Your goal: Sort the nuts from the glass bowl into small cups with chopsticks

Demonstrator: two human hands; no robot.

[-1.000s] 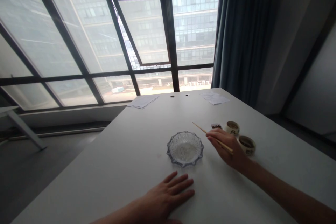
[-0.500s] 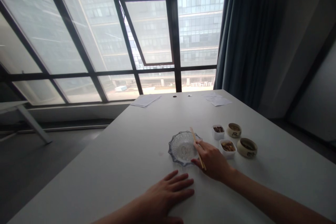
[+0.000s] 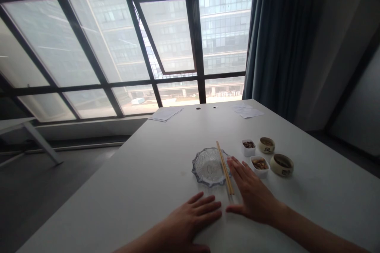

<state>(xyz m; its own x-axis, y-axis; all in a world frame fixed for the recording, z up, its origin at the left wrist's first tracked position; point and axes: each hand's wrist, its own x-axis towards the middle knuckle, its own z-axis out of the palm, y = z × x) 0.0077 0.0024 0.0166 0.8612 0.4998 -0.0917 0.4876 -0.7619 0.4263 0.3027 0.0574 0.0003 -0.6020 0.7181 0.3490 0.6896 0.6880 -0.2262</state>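
A pair of wooden chopsticks (image 3: 225, 170) rests across the right side of a clear glass bowl (image 3: 207, 168) with a scalloped rim. Just right of the chopsticks, my right hand (image 3: 252, 193) is open, fingers stretched out and thumb apart, holding nothing. My left hand (image 3: 194, 217) lies flat with spread fingers on the table in front of the bowl, also holding nothing. Beyond my right hand stand two small white containers, one with brown pieces (image 3: 259, 166) and one with darker pieces (image 3: 248, 147).
Two round cream pots with dark markings, a larger one (image 3: 282, 165) and a smaller one (image 3: 266, 145), stand at the right. Paper sheets (image 3: 166, 114) lie at the far left of the white table (image 3: 124, 182), with more papers (image 3: 248, 110) at the far right.
My right hand has let go of the chopsticks, opened and drawn slightly right. The chopsticks now lie on the bowl's rim. My left hand has hardly moved.
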